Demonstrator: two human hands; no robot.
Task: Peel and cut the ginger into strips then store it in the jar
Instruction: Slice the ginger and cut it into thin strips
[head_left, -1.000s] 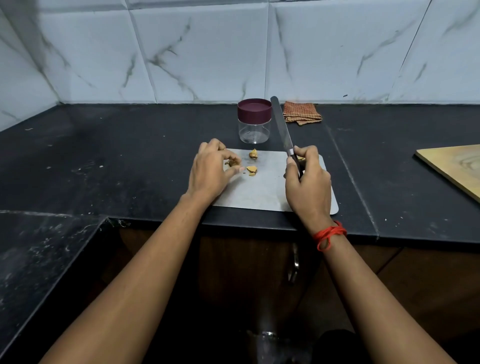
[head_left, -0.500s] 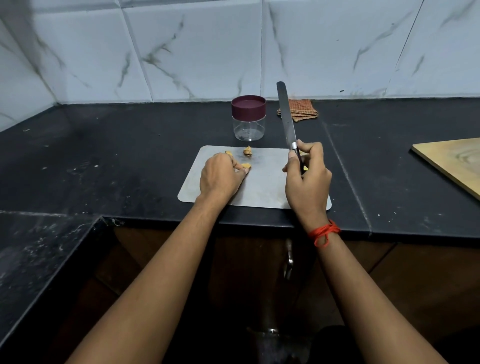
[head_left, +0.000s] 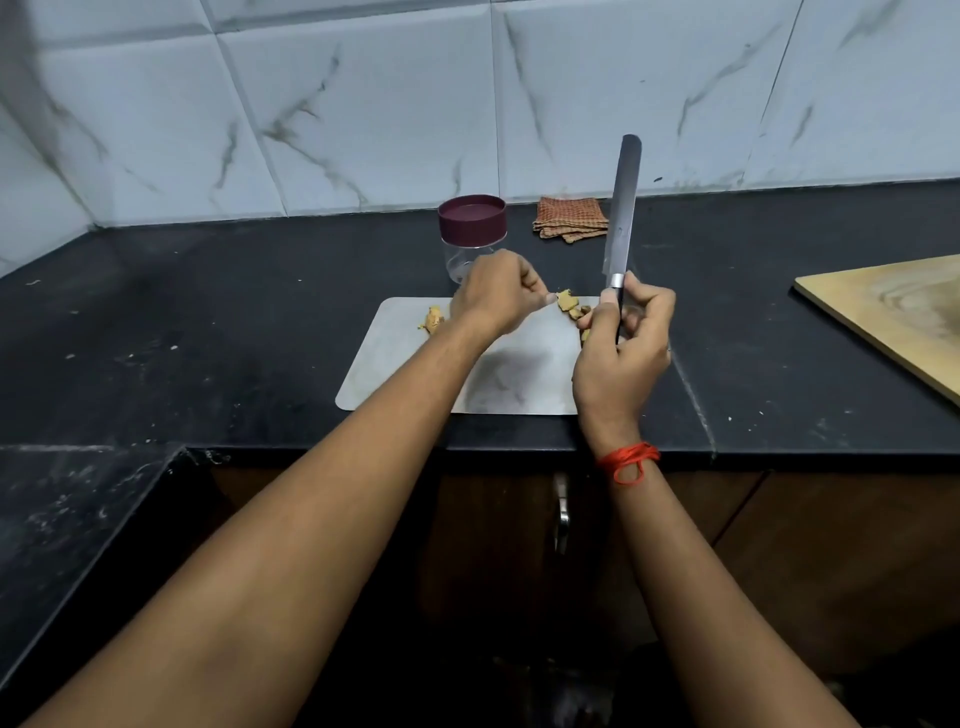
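Ginger, two lots: left piece (head_left: 432, 319) on one steel board (head_left: 395, 364); right piece (head_left: 567, 302) pinched by left hand (head_left: 491, 299). One knife (head_left: 622, 208), upright, grip of right hand (head_left: 621, 358) wrapped round it. One lidded jar (head_left: 471, 221) beyond, on bench (head_left: 208, 312).

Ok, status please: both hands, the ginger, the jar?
Left hand pinches ginger piece; right hand grips knife, blade up. Loose ginger lies on steel board. Jar closed, behind left hand. Nothing in the way.
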